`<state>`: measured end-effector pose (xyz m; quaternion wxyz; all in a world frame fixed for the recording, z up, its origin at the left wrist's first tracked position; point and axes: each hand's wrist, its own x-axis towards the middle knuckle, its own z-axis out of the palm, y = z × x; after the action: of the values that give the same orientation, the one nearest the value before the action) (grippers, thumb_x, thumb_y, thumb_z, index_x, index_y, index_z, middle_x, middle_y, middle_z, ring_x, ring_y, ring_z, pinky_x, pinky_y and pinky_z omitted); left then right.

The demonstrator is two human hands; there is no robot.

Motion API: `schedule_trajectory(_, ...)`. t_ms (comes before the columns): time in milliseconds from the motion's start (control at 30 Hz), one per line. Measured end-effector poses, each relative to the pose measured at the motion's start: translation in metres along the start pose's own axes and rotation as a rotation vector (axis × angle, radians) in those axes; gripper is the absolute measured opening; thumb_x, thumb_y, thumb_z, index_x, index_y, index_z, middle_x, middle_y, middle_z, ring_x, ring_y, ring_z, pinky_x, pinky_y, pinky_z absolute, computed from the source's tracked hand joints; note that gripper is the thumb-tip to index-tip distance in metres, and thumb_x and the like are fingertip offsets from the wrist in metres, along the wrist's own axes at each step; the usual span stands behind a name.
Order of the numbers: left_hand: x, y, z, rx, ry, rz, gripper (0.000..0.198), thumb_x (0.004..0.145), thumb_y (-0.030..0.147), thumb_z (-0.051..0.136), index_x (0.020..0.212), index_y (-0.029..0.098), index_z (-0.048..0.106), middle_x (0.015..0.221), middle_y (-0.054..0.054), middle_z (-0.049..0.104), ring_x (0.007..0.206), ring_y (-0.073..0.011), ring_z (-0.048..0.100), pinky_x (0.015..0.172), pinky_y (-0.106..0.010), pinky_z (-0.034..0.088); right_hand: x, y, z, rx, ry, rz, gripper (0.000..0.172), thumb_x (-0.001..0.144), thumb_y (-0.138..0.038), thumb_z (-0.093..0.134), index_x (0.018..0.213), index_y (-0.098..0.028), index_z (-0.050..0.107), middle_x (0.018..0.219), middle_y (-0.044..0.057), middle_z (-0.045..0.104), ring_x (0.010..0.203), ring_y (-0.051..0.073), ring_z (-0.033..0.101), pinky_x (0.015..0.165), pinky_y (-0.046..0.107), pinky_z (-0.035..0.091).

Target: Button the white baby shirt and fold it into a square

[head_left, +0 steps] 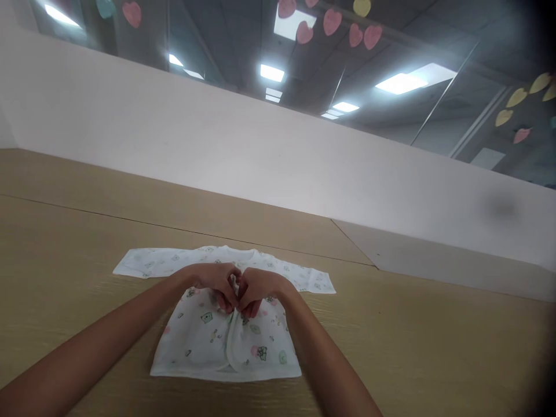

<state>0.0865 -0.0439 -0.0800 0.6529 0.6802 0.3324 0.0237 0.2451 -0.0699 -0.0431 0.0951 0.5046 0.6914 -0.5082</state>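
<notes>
A small white baby shirt (204,339) with little coloured prints lies flat on the wooden table (417,341), sleeves spread out to both sides. My left hand (217,282) and my right hand (256,288) meet at the middle of its chest. Both pinch the front opening of the shirt with curled fingers, knuckles almost touching. The fabric bunches slightly below my fingers where the two front panels overlap. What sits between my fingertips is hidden.
A white low wall (243,150) runs along the far side of the table, with glass above it carrying paper heart stickers (332,22). A grey panel (434,258) borders the table at the right.
</notes>
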Motion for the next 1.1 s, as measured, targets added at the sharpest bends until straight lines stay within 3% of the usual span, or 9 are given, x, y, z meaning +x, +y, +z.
schedule_trajectory(167,0.005,-0.005,0.0,-0.027,0.034,0.007,0.06,0.048,0.017,0.08,0.102,0.015,0.053,0.078,-0.005,0.069,0.074,-0.0223,0.067,0.068,-0.031,0.057,0.0,0.002,-0.001,0.008,-0.015,-0.002,0.009,0.062,-0.011,0.063,0.07,-0.008,0.064,0.058,0.002,0.064,0.057,0.013,0.064,0.056,0.02,0.053)
schedule_trajectory(500,0.001,0.003,0.005,0.102,0.027,-0.037,0.051,0.05,0.019,0.076,0.096,0.015,0.055,0.069,-0.001,0.066,0.069,-0.0198,0.066,0.064,-0.03,0.056,0.004,0.003,0.004,-0.138,-0.035,0.023,0.001,0.063,-0.011,0.057,0.062,-0.009,0.058,0.053,0.002,0.061,0.049,0.014,0.061,0.051,0.025,0.053)
schedule_trajectory(667,-0.001,0.003,0.002,0.179,-0.002,-0.053,0.049,0.052,0.022,0.073,0.096,0.017,0.053,0.074,-0.002,0.066,0.068,-0.0192,0.064,0.058,-0.028,0.054,0.0,0.002,0.001,-0.112,-0.077,0.027,0.007,0.069,-0.012,0.054,0.063,-0.01,0.057,0.05,0.001,0.059,0.047,0.013,0.06,0.05,0.023,0.052)
schedule_trajectory(933,-0.006,0.011,0.004,0.695,0.181,-0.038,0.043,0.049,0.042,0.071,0.082,0.019,0.056,0.076,0.001,0.064,0.065,-0.0168,0.059,0.056,-0.025,0.044,0.003,0.005,-0.002,-0.089,-0.01,0.094,0.012,0.066,-0.02,0.065,0.064,-0.01,0.06,0.051,0.001,0.06,0.049,0.014,0.061,0.054,0.026,0.054)
schedule_trajectory(1100,-0.013,0.018,0.008,0.841,0.257,-0.115,0.049,0.046,0.05,0.071,0.081,0.019,0.057,0.085,-0.001,0.063,0.074,-0.0196,0.057,0.056,-0.026,0.04,0.008,0.01,-0.002,-0.086,-0.002,0.102,0.02,0.063,-0.027,0.069,0.064,-0.008,0.062,0.054,0.003,0.061,0.05,0.015,0.061,0.053,0.026,0.053)
